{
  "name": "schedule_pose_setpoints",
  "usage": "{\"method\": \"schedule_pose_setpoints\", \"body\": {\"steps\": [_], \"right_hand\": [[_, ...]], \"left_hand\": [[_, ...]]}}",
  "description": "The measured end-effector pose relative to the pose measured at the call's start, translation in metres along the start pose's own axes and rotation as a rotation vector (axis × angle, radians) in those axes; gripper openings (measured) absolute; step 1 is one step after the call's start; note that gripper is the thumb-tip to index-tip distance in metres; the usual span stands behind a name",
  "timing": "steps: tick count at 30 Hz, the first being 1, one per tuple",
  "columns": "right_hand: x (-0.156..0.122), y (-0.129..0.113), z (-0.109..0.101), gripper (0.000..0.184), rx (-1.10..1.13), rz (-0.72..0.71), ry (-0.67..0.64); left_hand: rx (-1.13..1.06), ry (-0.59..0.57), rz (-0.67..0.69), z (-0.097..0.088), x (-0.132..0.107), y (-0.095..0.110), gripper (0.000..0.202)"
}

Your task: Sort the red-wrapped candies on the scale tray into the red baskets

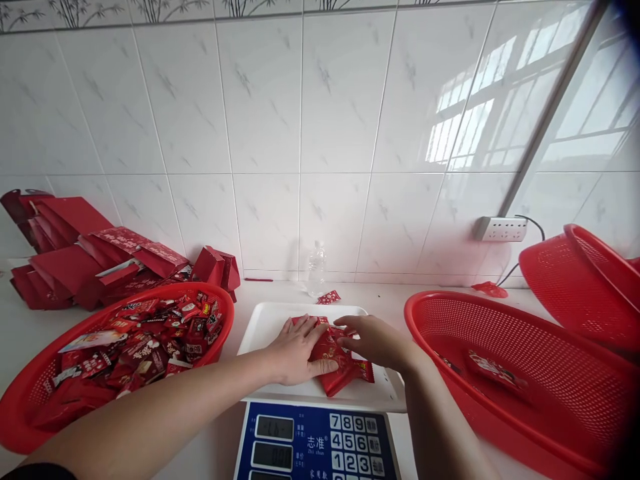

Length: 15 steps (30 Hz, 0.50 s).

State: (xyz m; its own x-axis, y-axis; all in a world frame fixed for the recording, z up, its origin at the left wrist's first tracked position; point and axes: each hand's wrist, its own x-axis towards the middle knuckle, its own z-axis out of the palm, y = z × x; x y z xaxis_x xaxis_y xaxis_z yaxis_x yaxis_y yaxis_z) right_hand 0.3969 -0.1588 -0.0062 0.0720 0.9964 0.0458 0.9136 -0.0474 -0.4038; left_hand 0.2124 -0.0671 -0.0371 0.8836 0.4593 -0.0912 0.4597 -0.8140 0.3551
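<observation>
A small heap of red candy packets (334, 360) lies on the white weighing pan (260, 327) of an electronic scale (315, 443). My left hand (295, 350) rests on the heap's left side, fingers spread over the packets and thumb under their near edge. My right hand (377, 341) covers the heap's right side, fingers curved down onto the packets. Both hands press the heap between them.
A red mesh basket (30, 400) full of red packets stands at the left, flat red boxes (75, 260) piled behind it. At the right a red basket (500, 400) holds few packets, another basket (585, 280) tilted behind. A clear bottle (317, 269) and wall socket (500, 229) stand by the tiles.
</observation>
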Motion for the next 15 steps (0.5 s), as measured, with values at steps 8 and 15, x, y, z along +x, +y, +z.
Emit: {"method": "schedule_pose_setpoints", "body": {"steps": [8, 15], "right_hand": [[-0.007, 0.002, 0.000, 0.048, 0.011, -0.070, 0.013], [-0.003, 0.034, 0.007, 0.056, 0.003, -0.035, 0.164]], "left_hand": [[-0.068, 0.018, -0.010, -0.012, -0.016, -0.006, 0.088], [-0.055, 0.329, -0.240, -0.068, -0.058, -0.062, 0.053]]}}
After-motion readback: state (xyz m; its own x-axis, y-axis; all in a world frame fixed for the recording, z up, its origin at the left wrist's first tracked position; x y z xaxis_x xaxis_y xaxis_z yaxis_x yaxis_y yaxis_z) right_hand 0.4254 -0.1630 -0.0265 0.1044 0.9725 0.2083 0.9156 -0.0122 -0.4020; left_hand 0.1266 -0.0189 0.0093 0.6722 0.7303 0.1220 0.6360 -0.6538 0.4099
